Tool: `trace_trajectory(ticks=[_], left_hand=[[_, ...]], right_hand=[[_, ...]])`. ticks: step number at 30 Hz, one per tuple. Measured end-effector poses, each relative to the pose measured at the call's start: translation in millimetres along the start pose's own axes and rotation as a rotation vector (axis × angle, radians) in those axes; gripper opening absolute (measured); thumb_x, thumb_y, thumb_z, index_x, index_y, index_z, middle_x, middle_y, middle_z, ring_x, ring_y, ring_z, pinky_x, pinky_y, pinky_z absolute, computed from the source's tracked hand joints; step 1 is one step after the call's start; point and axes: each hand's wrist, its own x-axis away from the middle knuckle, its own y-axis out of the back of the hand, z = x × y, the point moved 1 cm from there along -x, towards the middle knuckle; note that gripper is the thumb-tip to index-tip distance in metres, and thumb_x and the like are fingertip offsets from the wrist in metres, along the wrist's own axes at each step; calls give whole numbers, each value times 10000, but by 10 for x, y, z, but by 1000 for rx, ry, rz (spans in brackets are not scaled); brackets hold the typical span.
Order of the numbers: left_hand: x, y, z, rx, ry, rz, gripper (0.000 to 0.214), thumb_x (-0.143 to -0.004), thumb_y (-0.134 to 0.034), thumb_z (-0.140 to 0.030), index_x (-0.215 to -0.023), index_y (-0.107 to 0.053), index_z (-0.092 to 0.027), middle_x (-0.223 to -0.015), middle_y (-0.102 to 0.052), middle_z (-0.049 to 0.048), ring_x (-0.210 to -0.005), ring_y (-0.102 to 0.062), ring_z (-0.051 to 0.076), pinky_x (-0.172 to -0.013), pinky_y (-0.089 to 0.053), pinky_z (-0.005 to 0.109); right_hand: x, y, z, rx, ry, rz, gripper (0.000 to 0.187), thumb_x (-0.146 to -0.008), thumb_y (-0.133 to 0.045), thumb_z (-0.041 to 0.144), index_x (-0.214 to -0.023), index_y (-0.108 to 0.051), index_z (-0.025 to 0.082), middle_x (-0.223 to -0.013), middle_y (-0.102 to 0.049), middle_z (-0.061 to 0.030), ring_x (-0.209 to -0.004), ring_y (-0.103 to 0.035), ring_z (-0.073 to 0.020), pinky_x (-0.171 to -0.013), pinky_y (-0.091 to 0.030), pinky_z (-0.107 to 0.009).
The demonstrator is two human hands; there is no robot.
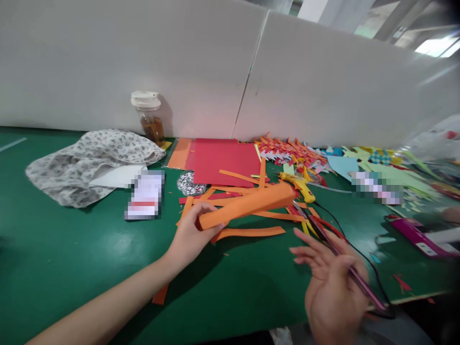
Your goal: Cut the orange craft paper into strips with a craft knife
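Observation:
My left hand grips the near end of a folded piece of orange paper, which slants up and away to the right. An orange paper strip runs out from just below that hand. In my right hand, a slim tool with a pinkish shaft and silvery pointed tip lies under the thumb, while the fingers extend. Its exact kind is unclear. The tip comes close to the far end of the folded paper. More orange strips and red sheets lie behind.
A yellow glue gun with a black cord lies behind my right hand. Left are a phone, patterned cloth and lidded cup. Woven paper pieces sit by the partition; a purple device is right.

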Motion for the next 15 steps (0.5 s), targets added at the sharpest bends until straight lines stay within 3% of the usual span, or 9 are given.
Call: trace_trajectory(ticks=[3,5,7,9,11,13,15], left_hand=[[-22,12,-27,213,80,-90,280,-713,-738,-329,-823,-519,-196,-852,-590,-9,-814,-615,157,-705,-496,256],[-6,-8,-37,289,132,-51,298,-720,-744,-343,-823,-508,-193,-822,-589,-14,-822,-625,158,-723,-496,254],[23,-35,-50,341,155,34,308,-720,-749,-340,-823,-500,-191,-815,-603,-17,-854,-643,169,-748,-501,257],[50,-52,-68,349,136,91,315,-708,-759,-326,-784,-486,-189,-782,-590,-31,-832,-646,162,-730,-501,247],[59,-56,-80,327,104,92,315,-694,-768,-306,-764,-484,-188,-753,-563,-45,-776,-626,135,-689,-488,225],[50,-56,-73,320,97,86,320,-677,-778,-285,-784,-492,-190,-749,-563,-49,-741,-609,121,-661,-476,215],[33,-67,-41,357,131,129,354,-656,-790,-273,-821,-487,-194,-774,-605,-37,-735,-623,129,-659,-483,226]], right_hand=[[114,-213,-2,128,-136,205,297,-895,-556,472,-836,-595,184,-938,-744,-126,-694,-708,-209,-584,-550,-309],[218,-381,-15,186,-215,389,283,-822,-659,449,-758,-555,194,-971,-733,-123,-757,-707,-215,-615,-554,-293],[309,-539,-28,203,-251,499,325,-749,-742,397,-720,-477,212,-870,-708,-66,-645,-668,-167,-555,-517,-249],[357,-652,-42,238,-229,514,373,-740,-748,366,-700,-403,229,-633,-572,36,-495,-542,-108,-464,-427,-209],[359,-698,-58,258,-196,496,378,-776,-712,352,-691,-363,237,-539,-419,86,-439,-413,-82,-428,-350,-196],[325,-681,-68,246,-176,470,358,-805,-683,340,-692,-359,236,-549,-424,80,-456,-402,-84,-442,-350,-199],[274,-627,-62,219,-162,429,339,-806,-685,329,-699,-378,234,-630,-531,40,-521,-491,-102,-485,-405,-209]])
